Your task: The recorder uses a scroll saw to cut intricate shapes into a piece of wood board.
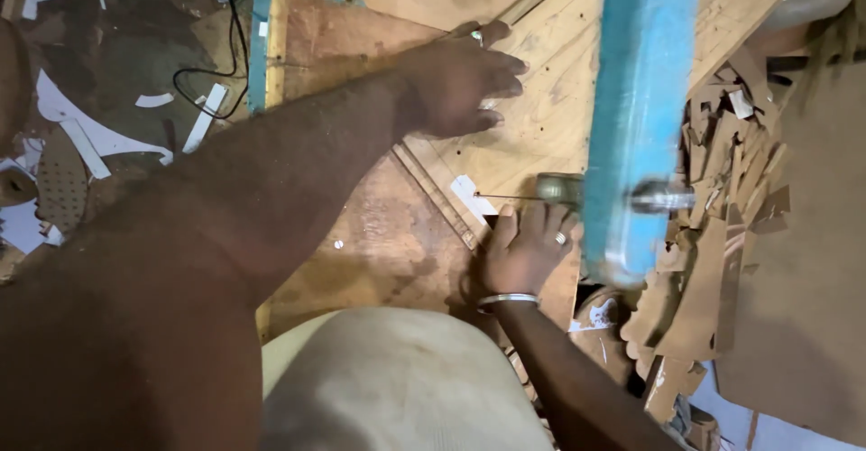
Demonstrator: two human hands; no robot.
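The left hand (460, 77) is lying open, fingers spread, flat on the plywood table (541, 117). The right hand (528, 248), wearing one ring and one bangle, is pressing a brown sheet (388, 234) beside the blue saw arm (636, 117); its grip is unclear. Many offcuts (722, 198) are piling at right.

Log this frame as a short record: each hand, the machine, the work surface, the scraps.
left hand: left hand flat, fingers spread, pressing on the plywood board
right hand: right hand with ring and bangle, on the board edge beside the blue saw arm
machine: blue arm crosses the board; metal clamp near its lower end
scraps: brown offcuts piled at right; white cut-outs on the floor at left
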